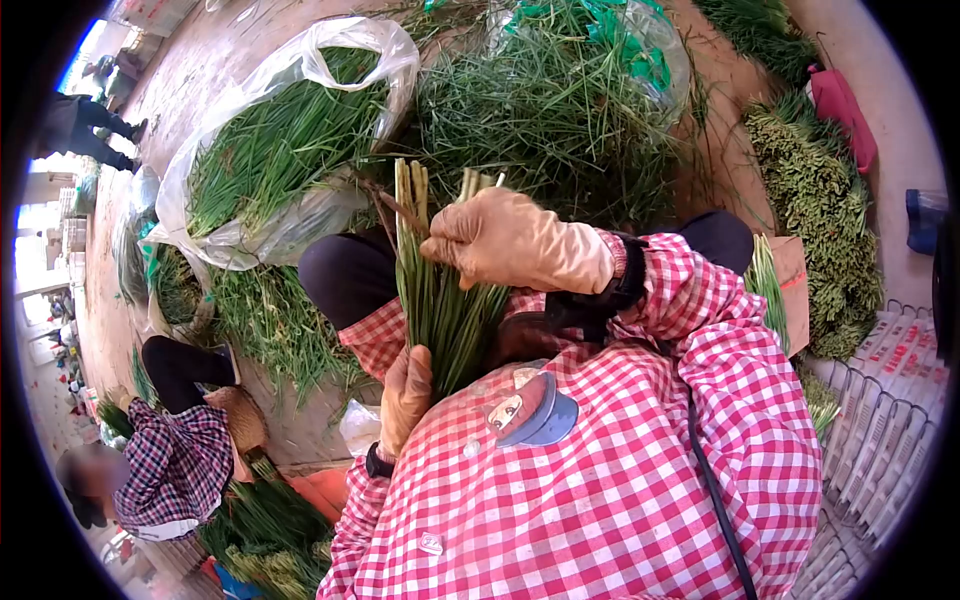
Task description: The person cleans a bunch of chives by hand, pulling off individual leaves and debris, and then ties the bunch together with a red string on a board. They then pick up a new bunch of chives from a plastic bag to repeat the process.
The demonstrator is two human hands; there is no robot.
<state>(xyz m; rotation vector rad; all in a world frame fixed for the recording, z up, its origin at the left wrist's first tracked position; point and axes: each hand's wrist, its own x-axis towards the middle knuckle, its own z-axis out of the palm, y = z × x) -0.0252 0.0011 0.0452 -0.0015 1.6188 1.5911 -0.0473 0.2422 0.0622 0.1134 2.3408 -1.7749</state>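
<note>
My left hand (404,400), in a tan glove, is closed round the lower left side of a bunch of long green stalks (440,320) held upright before my chest. The stalks look like flowering chives, with paler ends at the top. My right hand (515,242), gloved too, lies across the upper part of the bunch. Its thumb and fingers are pinched together on the stalks; exactly how many it grips is hidden. Just past the bunch is a large heap of loose thin greens (550,130), and a clear plastic bag (290,75) of greens lies to its left.
Stacked bundles (810,230) line the right side, near a pink bag (842,115). A cardboard piece (790,290) with stalks is by my right knee. Loose greens (290,330) cover the floor at left. A seated co-worker (165,470) is at lower left; another person (85,128) stands farther off.
</note>
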